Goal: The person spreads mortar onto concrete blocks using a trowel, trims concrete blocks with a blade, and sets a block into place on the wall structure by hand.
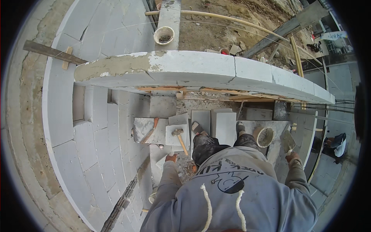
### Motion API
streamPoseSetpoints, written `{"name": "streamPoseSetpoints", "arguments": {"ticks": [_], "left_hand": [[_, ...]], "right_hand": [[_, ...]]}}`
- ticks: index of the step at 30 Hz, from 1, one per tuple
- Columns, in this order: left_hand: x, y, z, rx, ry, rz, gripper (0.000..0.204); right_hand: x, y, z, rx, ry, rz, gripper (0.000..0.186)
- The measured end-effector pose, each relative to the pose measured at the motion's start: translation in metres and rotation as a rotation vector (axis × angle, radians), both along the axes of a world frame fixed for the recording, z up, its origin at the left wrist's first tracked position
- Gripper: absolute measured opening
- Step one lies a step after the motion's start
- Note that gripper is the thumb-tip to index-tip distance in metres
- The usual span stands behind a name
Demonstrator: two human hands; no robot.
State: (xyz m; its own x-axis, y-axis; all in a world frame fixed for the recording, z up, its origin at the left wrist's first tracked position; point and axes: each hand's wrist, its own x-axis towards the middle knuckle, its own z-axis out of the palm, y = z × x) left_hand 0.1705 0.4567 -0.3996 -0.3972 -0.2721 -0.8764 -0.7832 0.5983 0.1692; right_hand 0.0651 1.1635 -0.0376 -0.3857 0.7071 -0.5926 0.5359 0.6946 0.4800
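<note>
In the head view, my right hand is closed on the handle of a metal trowel, with the blade pointing away from me. My left hand is low at the left, fingers curled beside pale block pieces; what they hold, if anything, is unclear. A wood-handled hammer lies on a white block. Left of it a saw with a wooden handle rests on a dusty slab. A bucket of grey mortar sits by my right foot.
A raised row of white blocks crosses ahead, part smeared with mortar. A block wall rises at my left. Beyond are a bucket, bent poles and dirt ground. Rebar juts out at the right.
</note>
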Motion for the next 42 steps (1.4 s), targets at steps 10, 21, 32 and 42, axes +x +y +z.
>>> {"name": "streamPoseSetpoints", "arguments": {"ticks": [10, 21, 32, 42], "left_hand": [[-0.186, -0.042, 0.023, -0.068, 0.374, -0.254, 0.042], [-0.289, 0.216, 0.129, -0.068, 0.635, -0.163, 0.045], [-0.311, 0.537, 0.090, 0.004, 0.142, -0.778, 0.043], [-0.253, 0.635, 0.065, 0.011, -0.207, -0.757, 0.045]], "right_hand": [[0.088, 0.047, -0.076, -0.062, -0.039, -0.455, 0.046], [0.087, 0.240, -0.327, -0.408, -0.035, -0.658, 0.041], [0.131, 0.344, -0.598, -0.254, 0.011, -0.896, 0.036], [0.097, 0.257, -0.617, -0.671, 0.022, -0.907, 0.070]]}}
